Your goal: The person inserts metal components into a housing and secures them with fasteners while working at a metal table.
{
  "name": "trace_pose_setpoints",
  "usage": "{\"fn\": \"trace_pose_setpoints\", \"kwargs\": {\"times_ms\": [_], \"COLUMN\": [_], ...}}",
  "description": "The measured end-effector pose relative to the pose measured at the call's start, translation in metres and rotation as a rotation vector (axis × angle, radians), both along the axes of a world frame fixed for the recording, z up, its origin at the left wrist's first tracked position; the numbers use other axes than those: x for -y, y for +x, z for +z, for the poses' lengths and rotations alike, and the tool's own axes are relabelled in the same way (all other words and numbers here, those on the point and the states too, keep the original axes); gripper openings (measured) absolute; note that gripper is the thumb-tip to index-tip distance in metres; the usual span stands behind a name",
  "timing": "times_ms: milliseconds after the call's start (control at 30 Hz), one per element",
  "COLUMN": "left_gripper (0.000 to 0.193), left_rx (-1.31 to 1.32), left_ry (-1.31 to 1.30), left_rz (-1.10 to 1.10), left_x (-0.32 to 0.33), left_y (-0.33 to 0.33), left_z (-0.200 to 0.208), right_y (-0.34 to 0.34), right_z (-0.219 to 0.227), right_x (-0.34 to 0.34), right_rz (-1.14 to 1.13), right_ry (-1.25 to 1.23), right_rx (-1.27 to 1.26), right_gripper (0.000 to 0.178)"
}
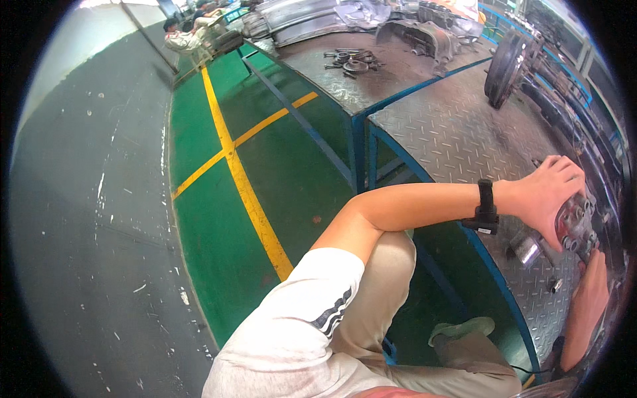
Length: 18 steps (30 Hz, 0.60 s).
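My left hand [552, 192] reaches across to the right side, its fingers curled over the top of a bolted metal part [576, 224] with round fittings. The thumb presses on the near side of it. My right hand [592, 280] comes up from the lower right and grips the lower end of the same part, its fingers partly hidden. Beside the part, a shiny metal cylinder [528, 251] lies on the steel plate bench [458, 126]. A small metal fitting [555, 285] sits nearer to me, by the right forearm.
A black wheel-like drum [504, 69] stands on an axle assembly behind. Bolts and gears [353, 62] lie on the far bench, with large metal castings [421, 38] behind them. The bench has a blue edge [488, 255]. Beyond the green floor [252, 179], a person [184, 38] sits far off.
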<state>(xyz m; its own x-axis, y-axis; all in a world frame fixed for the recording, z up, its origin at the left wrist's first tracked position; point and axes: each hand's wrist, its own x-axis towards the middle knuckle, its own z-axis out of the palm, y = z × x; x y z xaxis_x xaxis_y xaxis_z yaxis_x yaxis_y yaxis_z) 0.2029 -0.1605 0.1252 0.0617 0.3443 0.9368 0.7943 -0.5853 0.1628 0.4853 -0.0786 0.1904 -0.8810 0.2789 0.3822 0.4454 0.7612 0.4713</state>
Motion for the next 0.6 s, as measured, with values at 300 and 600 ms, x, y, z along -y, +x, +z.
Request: {"fn": "trace_pose_setpoints", "kwargs": {"times_ms": [300,600], "left_gripper": [0.096,0.098], "left_rx": [-0.023,-0.106], "left_ry": [0.021,-0.092], "left_rz": [0.024,0.036], "left_x": [0.010,0.010], "left_y": [-0.002,-0.008], "left_z": [0.001,0.019], "right_y": [-0.004,-0.021], "right_z": [0.004,0.007], "right_x": [-0.008,0.017], "right_rz": [0.048,0.049], "right_ry": [-0.158,-0.300], "right_rx": [-0.007,-0.265], "right_gripper": [0.043,0.036]}}
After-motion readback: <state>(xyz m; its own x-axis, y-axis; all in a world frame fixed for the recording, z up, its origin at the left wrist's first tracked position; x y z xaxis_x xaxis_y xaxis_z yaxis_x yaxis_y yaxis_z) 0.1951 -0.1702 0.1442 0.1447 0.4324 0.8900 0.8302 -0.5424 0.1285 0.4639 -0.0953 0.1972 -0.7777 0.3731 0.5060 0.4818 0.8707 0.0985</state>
